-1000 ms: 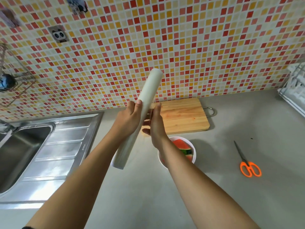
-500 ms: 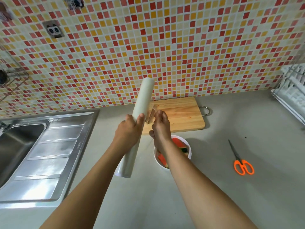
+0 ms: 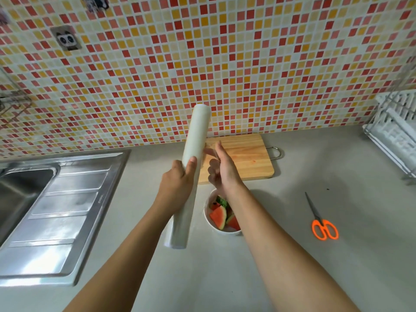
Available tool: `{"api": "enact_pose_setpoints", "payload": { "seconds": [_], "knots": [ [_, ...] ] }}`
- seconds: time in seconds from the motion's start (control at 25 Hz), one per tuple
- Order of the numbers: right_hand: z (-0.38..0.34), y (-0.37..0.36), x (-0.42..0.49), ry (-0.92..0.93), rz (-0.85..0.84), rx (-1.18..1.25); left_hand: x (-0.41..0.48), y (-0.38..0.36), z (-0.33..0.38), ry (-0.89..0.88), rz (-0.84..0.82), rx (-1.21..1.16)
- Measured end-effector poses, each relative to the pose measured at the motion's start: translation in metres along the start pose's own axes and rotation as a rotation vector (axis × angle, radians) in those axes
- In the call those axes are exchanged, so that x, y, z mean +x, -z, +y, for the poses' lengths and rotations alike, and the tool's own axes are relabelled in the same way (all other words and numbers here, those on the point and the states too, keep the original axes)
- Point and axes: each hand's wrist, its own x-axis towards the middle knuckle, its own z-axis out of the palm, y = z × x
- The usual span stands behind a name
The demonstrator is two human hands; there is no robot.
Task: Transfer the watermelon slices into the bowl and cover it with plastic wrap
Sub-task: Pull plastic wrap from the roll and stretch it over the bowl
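Left fingers around plastic wrap roll

Plastic wrap roll: long, white, held off the counter at centre frame, near upright, top tilted slightly right. The left hand grips its middle and the right hand pinches at its right edge. Bowl: white, round, uncovered, on the counter just lower right of the roll. Watermelon slices: red wedges with green rind, inside the bowl.
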Motion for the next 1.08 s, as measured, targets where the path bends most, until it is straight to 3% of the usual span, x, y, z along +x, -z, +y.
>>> {"api": "enact_pose_setpoints", "payload": {
  "seconds": [0.28, 0.44, 0.72, 0.92, 1.08],
  "knots": [
    [-0.001, -0.006, 0.000, -0.121, -0.018, 0.142, -0.009, -0.004, -0.004, 0.047, -0.023, -0.130],
    [-0.003, -0.004, 0.002, -0.167, 0.025, 0.113, -0.020, -0.010, -0.010, 0.002, 0.070, -0.154],
    [0.007, 0.001, 0.000, -0.229, 0.106, 0.365, -0.038, -0.028, -0.007, -0.012, 0.131, -0.177],
    [0.012, 0.008, -0.003, -0.189, 0.131, 0.366, -0.042, -0.033, -0.010, -0.019, 0.119, -0.172],
    [0.004, 0.011, -0.004, -0.187, -0.006, 0.195, -0.042, -0.031, -0.016, 0.011, 0.066, -0.334]
  ]
}}
